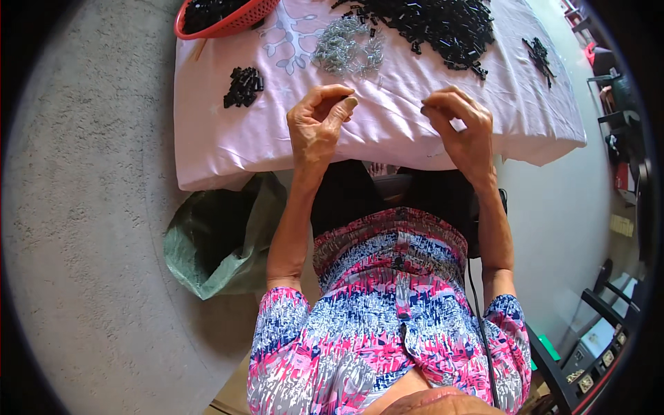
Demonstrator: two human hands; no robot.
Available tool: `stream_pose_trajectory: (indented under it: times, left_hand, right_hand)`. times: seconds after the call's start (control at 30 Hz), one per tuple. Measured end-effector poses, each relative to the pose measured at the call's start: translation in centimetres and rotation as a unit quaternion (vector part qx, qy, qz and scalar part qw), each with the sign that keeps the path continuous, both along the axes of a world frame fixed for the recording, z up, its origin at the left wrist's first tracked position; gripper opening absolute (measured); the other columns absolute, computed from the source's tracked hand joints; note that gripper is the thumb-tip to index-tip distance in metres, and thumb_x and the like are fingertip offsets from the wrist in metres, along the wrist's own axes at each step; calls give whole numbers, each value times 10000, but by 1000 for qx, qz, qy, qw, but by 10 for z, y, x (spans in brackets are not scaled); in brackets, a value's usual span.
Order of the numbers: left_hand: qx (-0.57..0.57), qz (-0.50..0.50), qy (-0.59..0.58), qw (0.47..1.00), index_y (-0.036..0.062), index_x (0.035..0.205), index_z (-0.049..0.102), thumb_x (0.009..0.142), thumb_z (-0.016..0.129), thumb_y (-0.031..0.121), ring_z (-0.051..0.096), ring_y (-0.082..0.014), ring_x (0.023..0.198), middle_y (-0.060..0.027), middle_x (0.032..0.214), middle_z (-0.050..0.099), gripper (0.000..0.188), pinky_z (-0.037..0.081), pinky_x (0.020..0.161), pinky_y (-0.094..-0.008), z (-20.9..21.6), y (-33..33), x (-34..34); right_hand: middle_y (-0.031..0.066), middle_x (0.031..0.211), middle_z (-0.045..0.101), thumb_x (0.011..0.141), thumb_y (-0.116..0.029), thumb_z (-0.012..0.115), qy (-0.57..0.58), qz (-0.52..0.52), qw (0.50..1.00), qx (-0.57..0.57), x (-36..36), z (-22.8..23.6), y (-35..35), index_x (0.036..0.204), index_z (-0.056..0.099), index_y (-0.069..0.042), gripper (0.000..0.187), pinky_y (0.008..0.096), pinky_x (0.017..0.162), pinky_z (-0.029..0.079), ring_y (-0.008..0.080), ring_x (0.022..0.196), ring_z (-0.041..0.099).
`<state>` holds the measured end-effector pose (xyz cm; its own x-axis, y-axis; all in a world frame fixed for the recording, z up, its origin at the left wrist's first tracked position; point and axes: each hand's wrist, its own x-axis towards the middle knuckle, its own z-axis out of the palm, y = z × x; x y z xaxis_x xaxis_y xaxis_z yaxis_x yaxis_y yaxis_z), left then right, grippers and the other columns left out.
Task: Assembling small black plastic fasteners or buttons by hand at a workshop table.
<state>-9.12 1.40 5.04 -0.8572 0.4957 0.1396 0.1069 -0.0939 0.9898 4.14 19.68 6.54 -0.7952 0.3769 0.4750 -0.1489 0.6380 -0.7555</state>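
Note:
Over the near part of the cloth-covered table, my left hand (pixel 319 123) is closed, thumb and forefinger pinched together. Whatever those fingertips hold, if anything, is too small to make out. Across a gap, my right hand (pixel 465 124) also has its thumb and fingers pinched, with a tiny dark spot at the tips that I cannot name. Just beyond the hands lies a heap of small shiny silver-clear pieces (pixel 346 48). A large pile of small black parts (pixel 443 31) spreads behind it. Left of my left hand is a smaller cluster of black pieces (pixel 243 87).
A red plastic basket (pixel 238 19) of black parts stands at the table's far left. More black pieces (pixel 538 59) lie near the right edge. The pink patterned cloth (pixel 228 142) hangs over the front edge. A green woven sack (pixel 207 266) sits open on the floor below left.

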Motion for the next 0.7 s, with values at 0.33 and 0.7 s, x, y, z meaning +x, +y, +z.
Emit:
stream_pose_trajectory:
  times: [0.33,0.7]
  left_hand:
    - [108,18,-38,993,-23,1005,657,859,622,-71,668,-133,797,-76,893,686,157,551,761,-252,-8,2,4]
    - [281,-77,-230,928,-6,1031,640,887,654,19,686,-180,796,-120,913,688,147,581,726,-292,-8,-4,18]
  right_hand:
    - [106,884,651,822,-152,646,-121,-95,979,134,-67,-10,-14,913,697,-47,147,393,705,512,292,799,659]
    - [101,824,653,787,-72,674,-96,-62,980,164,-53,-7,-20,880,677,-33,101,356,652,518,265,746,657]
